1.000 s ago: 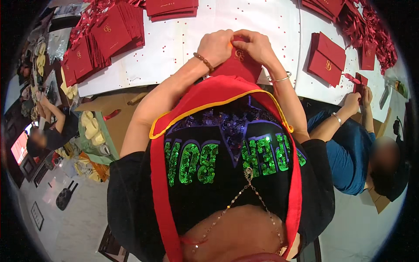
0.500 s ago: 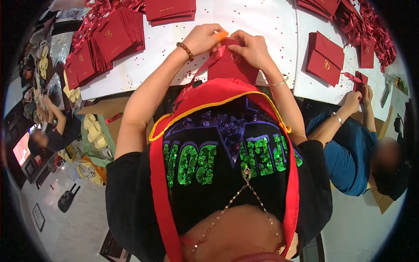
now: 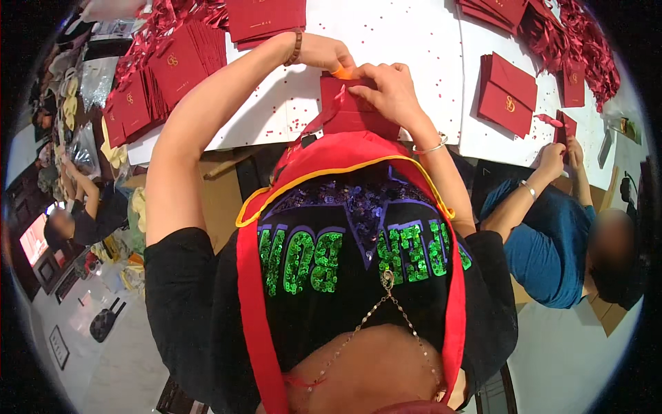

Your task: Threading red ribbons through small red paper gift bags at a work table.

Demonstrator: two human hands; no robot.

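Note:
A dark red envelope [image 3: 355,110] with a hanging red ribbon lies at the near edge of the white table [image 3: 414,41], right in front of me. My right hand [image 3: 389,90] presses on its top edge with the fingers curled over it. My left hand [image 3: 329,55] is at the envelope's upper left corner and pinches a small orange object [image 3: 343,71] against it. Both wrists carry bracelets.
Stacks of red envelopes [image 3: 165,76] lie at the left, more envelopes [image 3: 265,17] at the top, a pile [image 3: 507,93] at the right. Red ribbons [image 3: 586,48] heap at the far right. A person in blue [image 3: 545,234] works on my right; another person [image 3: 83,214] sits at left.
Both hands and the envelope have moved farther out over the table. The orange object has come into view at my left fingers.

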